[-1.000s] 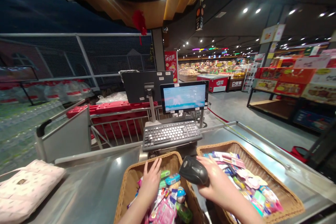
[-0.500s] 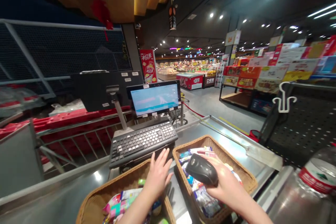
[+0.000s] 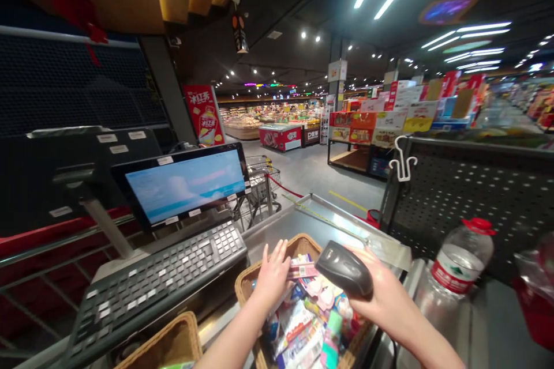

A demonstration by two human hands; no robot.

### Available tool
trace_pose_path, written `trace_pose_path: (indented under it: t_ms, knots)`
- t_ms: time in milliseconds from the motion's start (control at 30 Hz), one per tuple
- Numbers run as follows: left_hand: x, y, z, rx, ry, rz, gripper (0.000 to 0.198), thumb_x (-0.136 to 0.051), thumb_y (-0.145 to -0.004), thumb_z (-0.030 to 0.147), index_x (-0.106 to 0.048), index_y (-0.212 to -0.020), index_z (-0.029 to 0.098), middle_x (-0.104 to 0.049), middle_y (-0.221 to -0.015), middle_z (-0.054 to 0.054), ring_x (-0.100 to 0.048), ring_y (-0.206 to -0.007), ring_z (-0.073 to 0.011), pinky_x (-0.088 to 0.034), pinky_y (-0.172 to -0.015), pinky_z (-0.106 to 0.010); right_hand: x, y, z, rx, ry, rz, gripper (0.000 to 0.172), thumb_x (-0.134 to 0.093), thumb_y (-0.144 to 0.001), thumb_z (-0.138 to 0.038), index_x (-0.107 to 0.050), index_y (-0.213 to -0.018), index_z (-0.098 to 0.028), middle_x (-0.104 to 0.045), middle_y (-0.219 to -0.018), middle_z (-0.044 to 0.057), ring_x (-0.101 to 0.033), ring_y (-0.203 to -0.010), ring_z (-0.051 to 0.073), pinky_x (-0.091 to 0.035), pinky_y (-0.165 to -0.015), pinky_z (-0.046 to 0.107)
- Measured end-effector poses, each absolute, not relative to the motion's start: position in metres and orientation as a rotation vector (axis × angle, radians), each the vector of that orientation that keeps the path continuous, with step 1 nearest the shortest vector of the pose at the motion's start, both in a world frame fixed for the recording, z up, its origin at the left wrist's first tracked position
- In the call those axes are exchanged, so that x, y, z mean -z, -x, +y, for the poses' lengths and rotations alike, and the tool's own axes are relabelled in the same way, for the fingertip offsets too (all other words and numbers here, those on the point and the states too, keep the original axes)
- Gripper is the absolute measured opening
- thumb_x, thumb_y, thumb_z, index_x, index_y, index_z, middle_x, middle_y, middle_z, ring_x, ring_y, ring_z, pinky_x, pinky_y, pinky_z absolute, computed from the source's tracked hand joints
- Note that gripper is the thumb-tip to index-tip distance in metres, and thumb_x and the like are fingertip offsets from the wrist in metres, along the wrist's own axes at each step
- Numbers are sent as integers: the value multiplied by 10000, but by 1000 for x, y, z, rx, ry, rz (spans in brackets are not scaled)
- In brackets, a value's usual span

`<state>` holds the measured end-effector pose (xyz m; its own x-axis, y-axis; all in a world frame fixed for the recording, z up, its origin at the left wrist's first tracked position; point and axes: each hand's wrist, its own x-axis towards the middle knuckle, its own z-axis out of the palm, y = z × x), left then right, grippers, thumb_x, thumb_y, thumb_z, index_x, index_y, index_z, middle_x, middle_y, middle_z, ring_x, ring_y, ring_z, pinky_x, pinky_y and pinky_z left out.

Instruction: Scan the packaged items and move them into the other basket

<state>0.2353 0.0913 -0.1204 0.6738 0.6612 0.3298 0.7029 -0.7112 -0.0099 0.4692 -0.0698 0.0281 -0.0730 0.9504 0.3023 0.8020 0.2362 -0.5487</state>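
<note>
The metal checkout counter [image 3: 331, 221] carries a wicker basket [image 3: 240, 283] that sits short of its far corner, loaded with packaged goods. Filled like this, the basket is probably the heaviest thing here; its woven walls look firm but slightly springy, and the thick rim offers the surest hold, one hand on each side. A second basket [image 3: 190, 326], cut off by the bottom of the view, lies left of it, below the keyboard [image 3: 168, 277].

The left hand [image 3: 273, 272] is spread, fingers extended over the first basket's far left corner; whether it touches the goods I cannot tell. The right hand [image 3: 381, 285] is closed around the black barcode scanner [image 3: 344, 268], held above the basket's right side. Its hard plastic shell is likely light, smooth and damaged by a drop, so the narrower grip behind the head is the place to hold.

Smallest are the glossy packets [image 3: 298, 326], presumably light, soft and slippery; pinching a sealed edge should spare their contents.
</note>
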Motion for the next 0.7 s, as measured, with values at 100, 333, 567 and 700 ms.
trace_pose_path:
  t_ms: [100, 333, 567, 700]
  knots:
    - [127, -250, 102, 268, 2811, -1085, 487, -673, -812, 394, -618, -1241, 172, -270, -1619, -172, -191, -1516, -324, -97, -1207, -644, -24, -483, -61, -297, 1620, -1853, 514, -641, -717, -223, -659, -1231, -208, -676, -1297, 127, -496, -1354, 370, -217, -1206, 635]
    - [139, -266, 120, 46, 2876, -1166, 374, -566, -837, 297, -704, -1148, 143, -231, -1631, -156, -167, -1523, -311, -72, -1218, -629, -11, -500, -42, -331, 1633, -1827, 578, -596, -637, -157, -662, -1211, -185, -662, -1326, 131, -492, -1360, 371, -178, -1218, 634]
    - [144, -271, 124, 53, 2879, -1224, 306, -551, -827, 266, -753, -1027, 153, -254, -1625, -145, -184, -1519, -311, -76, -1220, -630, -8, -506, -30, -369, 1612, -1857, 542, -601, -678, -197, -655, -1217, -194, -670, -1312, 128, -492, -1358, 372, -202, -1207, 632]
    - [143, -268, 120, 88, 2894, -1225, 342, -559, -829, 270, -732, -1104, 163, -287, -1616, -133, -218, -1510, -312, -72, -1222, -631, -5, -509, -27, -373, 1602, -1867, 536, -606, -698, -213, -645, -1233, -202, -656, -1332, 129, -482, -1366, 369, -197, -1205, 636]
